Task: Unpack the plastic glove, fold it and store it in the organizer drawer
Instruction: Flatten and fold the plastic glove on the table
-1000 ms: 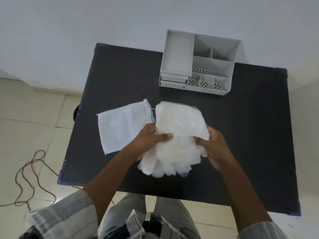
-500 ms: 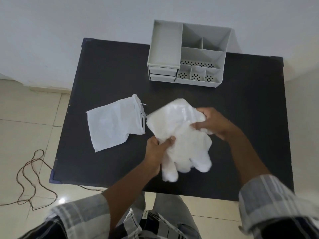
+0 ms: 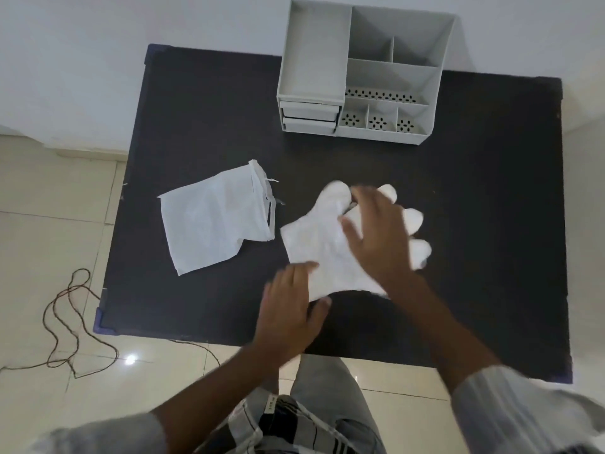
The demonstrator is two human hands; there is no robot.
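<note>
Glove (image 3: 314, 244) lies spread flat on the dark surface (image 3: 196, 103), roughly mid-surface, cuff toward the person, finger tips fanned out toward the far right. Four tips visible; the rest is under the hand.

Right hand (image 3: 379, 237): palm down over the glove's finger end, digits splayed and straight. Grip released, nothing pinched. Motion blur, so can't tell if it presses the plastic or hovers just above it.

Left hand (image 3: 288, 309): flat, palm down at the glove's near-left corner, fingertips overlapping the cuff edge, thumb beside it. Grip also released, no grasp on the glove. Blurred too.

Pouch (image 3: 212, 221): white, flat, just left of the glove, open end with loose drawstrings facing the glove. The two look just apart, maybe touching at the pouch's near corner; can't tell.

Organizer (image 3: 363, 73): grey, at the far edge of the surface, against the wall, well apart from the glove. Open tray top-left, divided compartments on the right, some with perforated bases. Two small drawers (image 3: 309, 117) stacked under the tray, fronts facing the person, both look closed.

Off the surface: tiled floor (image 3: 49, 198), a thin brown cable (image 3: 65, 322) looped at left.
</note>
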